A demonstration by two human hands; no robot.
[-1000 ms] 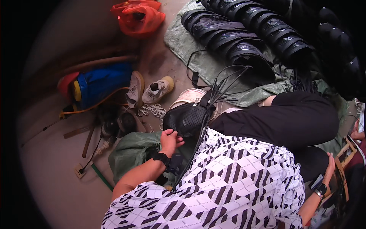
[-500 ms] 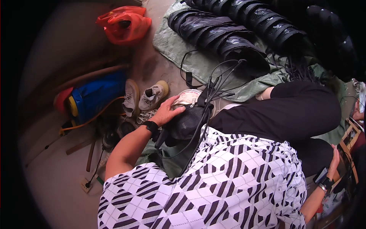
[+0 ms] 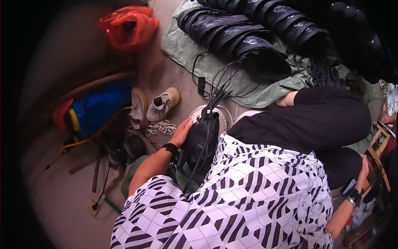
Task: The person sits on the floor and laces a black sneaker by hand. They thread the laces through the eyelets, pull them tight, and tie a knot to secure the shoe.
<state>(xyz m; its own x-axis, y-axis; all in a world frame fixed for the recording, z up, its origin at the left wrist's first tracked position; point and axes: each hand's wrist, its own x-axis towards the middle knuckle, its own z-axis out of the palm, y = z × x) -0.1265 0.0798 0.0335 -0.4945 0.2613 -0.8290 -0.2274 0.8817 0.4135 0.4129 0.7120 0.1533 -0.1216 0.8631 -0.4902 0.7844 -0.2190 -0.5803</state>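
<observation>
My left hand (image 3: 181, 132), with a black band at its wrist, lies with fingers stretched along the side of a black mesh pouch (image 3: 202, 137). The pouch has a zip at its top, and a bundle of dark laces or cords (image 3: 219, 94) drapes over it. Beneath and behind the pouch, a round white object (image 3: 226, 118) partly shows. Far to the right, my right hand (image 3: 363, 173) rests flat against my dark-trousered leg (image 3: 340, 166), fingers straight. A metal-strapped watch (image 3: 353, 198) circles that wrist.
Rows of stacked black shoe uppers (image 3: 232, 33) lie on a green woven sheet (image 3: 182, 45). Grey sneakers (image 3: 162, 103), white laces (image 3: 162, 128), a blue bag (image 3: 103, 106), a red plastic bag (image 3: 132, 31) and a power socket (image 3: 93, 207) are on the left. Another person's hand (image 3: 389, 119) shows at the right edge.
My left hand has slid from the pouch's top to its side, fingers now pointing up along it. The pouch stands more upright, and the cords have shifted left. My right hand stays put.
</observation>
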